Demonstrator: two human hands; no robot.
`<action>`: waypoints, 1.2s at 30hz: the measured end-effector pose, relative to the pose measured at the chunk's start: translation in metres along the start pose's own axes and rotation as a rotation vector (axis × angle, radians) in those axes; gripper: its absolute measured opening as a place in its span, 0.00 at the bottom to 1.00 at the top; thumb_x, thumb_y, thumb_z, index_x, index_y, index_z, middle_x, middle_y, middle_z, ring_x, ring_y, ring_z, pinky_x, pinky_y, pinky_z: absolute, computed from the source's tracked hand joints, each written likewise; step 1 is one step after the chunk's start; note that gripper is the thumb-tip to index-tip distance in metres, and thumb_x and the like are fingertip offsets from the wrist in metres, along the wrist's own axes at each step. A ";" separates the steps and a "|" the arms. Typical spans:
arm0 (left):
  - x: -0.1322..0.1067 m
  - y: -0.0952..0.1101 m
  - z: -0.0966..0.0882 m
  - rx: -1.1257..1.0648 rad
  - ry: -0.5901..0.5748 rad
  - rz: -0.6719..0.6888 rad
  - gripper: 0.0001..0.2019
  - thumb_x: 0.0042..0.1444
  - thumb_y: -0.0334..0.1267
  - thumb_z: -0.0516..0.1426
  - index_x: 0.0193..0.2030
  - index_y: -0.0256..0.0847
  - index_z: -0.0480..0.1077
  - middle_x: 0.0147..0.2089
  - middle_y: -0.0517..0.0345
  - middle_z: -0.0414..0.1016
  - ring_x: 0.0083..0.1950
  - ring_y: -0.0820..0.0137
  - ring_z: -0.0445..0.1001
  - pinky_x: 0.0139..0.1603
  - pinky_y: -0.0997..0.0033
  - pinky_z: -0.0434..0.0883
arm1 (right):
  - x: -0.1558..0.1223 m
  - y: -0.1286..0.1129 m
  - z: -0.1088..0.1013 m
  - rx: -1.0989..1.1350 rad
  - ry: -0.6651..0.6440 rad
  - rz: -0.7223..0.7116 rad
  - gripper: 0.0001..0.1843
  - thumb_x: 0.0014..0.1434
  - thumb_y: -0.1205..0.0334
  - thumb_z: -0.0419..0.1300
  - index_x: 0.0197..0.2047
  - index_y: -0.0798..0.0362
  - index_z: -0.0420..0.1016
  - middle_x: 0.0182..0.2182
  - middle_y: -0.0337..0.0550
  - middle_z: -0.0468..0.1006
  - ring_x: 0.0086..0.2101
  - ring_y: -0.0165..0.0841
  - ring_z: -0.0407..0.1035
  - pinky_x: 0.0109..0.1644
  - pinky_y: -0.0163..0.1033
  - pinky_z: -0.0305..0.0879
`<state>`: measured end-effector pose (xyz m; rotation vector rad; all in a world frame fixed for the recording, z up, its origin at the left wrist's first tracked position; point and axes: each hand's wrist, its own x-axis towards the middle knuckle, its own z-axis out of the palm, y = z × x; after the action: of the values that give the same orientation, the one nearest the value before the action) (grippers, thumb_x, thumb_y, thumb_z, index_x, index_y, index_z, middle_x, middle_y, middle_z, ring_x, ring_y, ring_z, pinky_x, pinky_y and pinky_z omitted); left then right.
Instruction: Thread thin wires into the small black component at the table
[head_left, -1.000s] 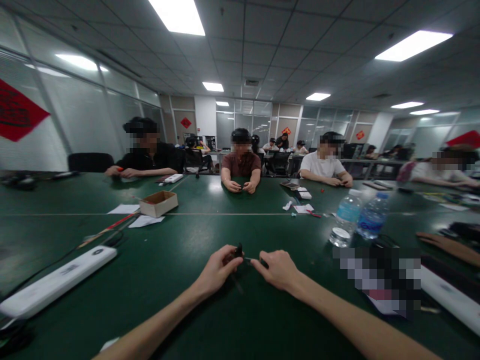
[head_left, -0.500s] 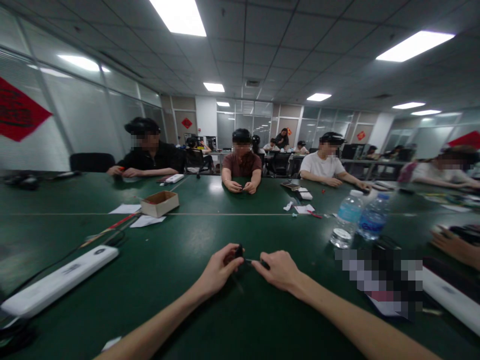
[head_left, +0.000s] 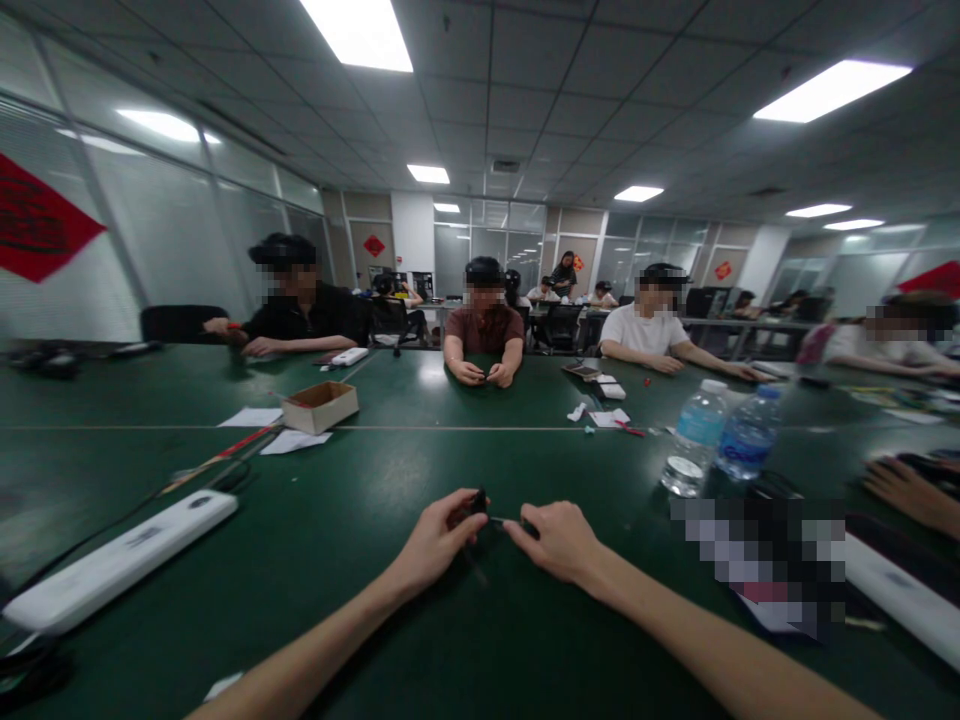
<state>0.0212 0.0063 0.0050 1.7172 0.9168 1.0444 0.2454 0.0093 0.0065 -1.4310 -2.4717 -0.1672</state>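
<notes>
My left hand (head_left: pixel 437 535) pinched a small black piece (head_left: pixel 478 500) above the green table (head_left: pixel 382 465); my right hand (head_left: pixel 559 535) gripped a dark-handled tool (head_left: pixel 529 526), its thin shaft towards the piece. Work looked underway, unfinished, though contact was too small to make out.

I pinch a small black piece (head_left: pixel 478 503) between the thumb and fingers of my left hand (head_left: pixel 444 530), at 6 o'clock from the middle of my view. It stands roughly upright, its dark top poking towards 12 o'clock; my grip hides the rest, so I can't tell its full shape. At about 4 o'clock from it, my right hand (head_left: pixel 559 535) grasps a slim tool (head_left: pixel 529 527), dark at the held end, with a thin greyish shaft pointing towards 10 o'clock at the piece. I can't tell whether they touch.
</notes>
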 end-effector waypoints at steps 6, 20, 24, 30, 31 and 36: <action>0.000 0.002 0.000 0.008 -0.012 0.007 0.20 0.58 0.49 0.55 0.51 0.37 0.68 0.40 0.53 0.72 0.32 0.71 0.67 0.32 0.74 0.66 | 0.000 -0.001 0.001 -0.034 0.003 0.009 0.30 0.67 0.41 0.40 0.34 0.51 0.73 0.25 0.44 0.76 0.27 0.35 0.71 0.31 0.35 0.55; 0.001 -0.001 -0.001 0.028 -0.019 0.014 0.18 0.59 0.48 0.56 0.49 0.37 0.68 0.37 0.55 0.71 0.32 0.70 0.69 0.33 0.73 0.67 | 0.000 0.000 0.001 -0.006 -0.015 0.015 0.30 0.67 0.40 0.40 0.33 0.52 0.73 0.25 0.43 0.76 0.26 0.33 0.70 0.31 0.35 0.56; 0.001 -0.002 -0.001 0.031 -0.033 0.015 0.17 0.59 0.47 0.56 0.48 0.37 0.68 0.38 0.54 0.71 0.34 0.69 0.69 0.33 0.72 0.67 | 0.000 0.000 0.000 -0.008 -0.020 0.019 0.30 0.67 0.40 0.40 0.33 0.52 0.73 0.24 0.42 0.76 0.26 0.33 0.70 0.30 0.34 0.55; 0.002 -0.003 -0.001 0.049 -0.039 0.002 0.18 0.59 0.47 0.56 0.50 0.38 0.68 0.38 0.54 0.72 0.35 0.68 0.70 0.33 0.72 0.67 | -0.001 0.000 -0.001 -0.033 -0.018 0.030 0.30 0.66 0.40 0.42 0.33 0.52 0.75 0.26 0.43 0.77 0.28 0.34 0.71 0.33 0.34 0.57; 0.002 -0.003 -0.001 0.051 -0.042 0.002 0.17 0.59 0.47 0.56 0.50 0.38 0.68 0.37 0.54 0.72 0.34 0.68 0.70 0.34 0.72 0.67 | -0.001 0.000 -0.001 -0.038 -0.015 0.031 0.30 0.66 0.40 0.42 0.34 0.52 0.75 0.26 0.44 0.77 0.28 0.34 0.72 0.33 0.35 0.58; 0.003 -0.002 -0.001 0.037 -0.055 -0.009 0.17 0.59 0.46 0.56 0.50 0.38 0.68 0.40 0.53 0.72 0.35 0.68 0.70 0.34 0.72 0.68 | 0.000 0.001 0.002 -0.045 -0.011 0.025 0.30 0.65 0.39 0.41 0.33 0.52 0.75 0.27 0.44 0.77 0.29 0.35 0.72 0.34 0.35 0.59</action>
<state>0.0210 0.0100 0.0041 1.7621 0.9134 0.9749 0.2466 0.0100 0.0049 -1.4844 -2.4726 -0.2119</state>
